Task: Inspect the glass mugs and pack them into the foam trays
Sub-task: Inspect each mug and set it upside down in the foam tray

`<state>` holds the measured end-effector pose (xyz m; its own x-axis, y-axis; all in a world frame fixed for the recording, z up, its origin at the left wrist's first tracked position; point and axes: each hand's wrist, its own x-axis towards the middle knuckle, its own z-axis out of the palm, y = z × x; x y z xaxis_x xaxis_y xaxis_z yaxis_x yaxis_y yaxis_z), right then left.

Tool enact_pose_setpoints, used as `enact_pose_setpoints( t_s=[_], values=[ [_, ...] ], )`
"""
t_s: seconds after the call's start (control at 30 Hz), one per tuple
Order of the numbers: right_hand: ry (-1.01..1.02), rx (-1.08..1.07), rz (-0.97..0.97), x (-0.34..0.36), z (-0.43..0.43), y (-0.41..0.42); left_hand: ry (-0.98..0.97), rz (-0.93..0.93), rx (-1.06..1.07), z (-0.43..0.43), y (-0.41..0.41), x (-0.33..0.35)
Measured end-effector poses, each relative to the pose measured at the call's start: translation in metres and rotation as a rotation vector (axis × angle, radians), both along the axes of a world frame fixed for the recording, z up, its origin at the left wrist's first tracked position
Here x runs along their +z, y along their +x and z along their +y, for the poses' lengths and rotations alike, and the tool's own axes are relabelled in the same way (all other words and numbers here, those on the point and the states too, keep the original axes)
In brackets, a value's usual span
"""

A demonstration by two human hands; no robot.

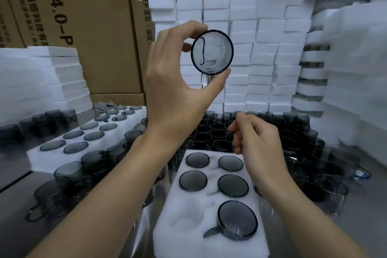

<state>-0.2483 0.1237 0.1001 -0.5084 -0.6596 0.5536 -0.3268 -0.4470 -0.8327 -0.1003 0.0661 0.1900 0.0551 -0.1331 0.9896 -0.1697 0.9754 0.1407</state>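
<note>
Tray (163, 234): nearest to me, long side running away. Five pockets hold packed mugs (237, 221).
Free pocket (184, 219): front left, the only one open. I judge it the seat for the mug now under inspection.
Right hand (257, 138): over the tray's far end, fingers loosely curled, holding nothing.
Left hand (178, 90): raised above the tray, thumb under and fingers over the rim, gripping the mug (212, 52).
Mug: held end-on to my eyes against the white foam behind it, handle on the far side.
Method: turn the mug slowly against that white ground; check rim, wall and handle for chips and cracks. Grip by the rim edge only, to keep prints off the wall.
Placing: lower it straight into the free pocket, with the handle lined up to the pocket's side notch.
Edges: the nearest packed mug's handle points toward the free pocket; keep glass off glass.
Open room: clear air between the raised mug and the tray. Loose mugs (211, 132) crowd the far end and both sides.
Left tray (41, 159): full, set apart.
Foam stacks (261, 48): wall off the back and right.
Boxes (94, 27): behind, at left.
</note>
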Motion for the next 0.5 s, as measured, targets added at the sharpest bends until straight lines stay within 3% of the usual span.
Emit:
enact_pose_setpoints(
  t_s=[0.07, 0.13, 0.23, 0.3, 0.37, 0.5],
  values=[
    [0.005, -0.017, 0.071, 0.000, 0.002, 0.002, 0.047, 0.017, -0.067, 0.006, 0.003, -0.004],
    [-0.005, -0.058, 0.154, 0.000, 0.005, 0.003, 0.200, 0.084, -0.275, 0.008, 0.000, -0.011],
    [-0.107, -0.151, 0.334, 0.000, 0.007, 0.006, 0.678, 0.256, -0.880, 0.008, -0.004, -0.017],
    [-0.191, -0.215, 0.455, -0.001, 0.009, 0.010, 1.030, 0.278, -1.241, 0.002, -0.002, -0.024],
    [-0.272, -0.244, 0.499, -0.001, 0.009, 0.014, 1.245, 0.269, -1.523, -0.002, 0.005, -0.031],
    [-0.364, -0.273, 0.515, 0.003, 0.012, 0.021, 1.330, 0.254, -1.637, -0.011, 0.009, -0.040]
  ],
)
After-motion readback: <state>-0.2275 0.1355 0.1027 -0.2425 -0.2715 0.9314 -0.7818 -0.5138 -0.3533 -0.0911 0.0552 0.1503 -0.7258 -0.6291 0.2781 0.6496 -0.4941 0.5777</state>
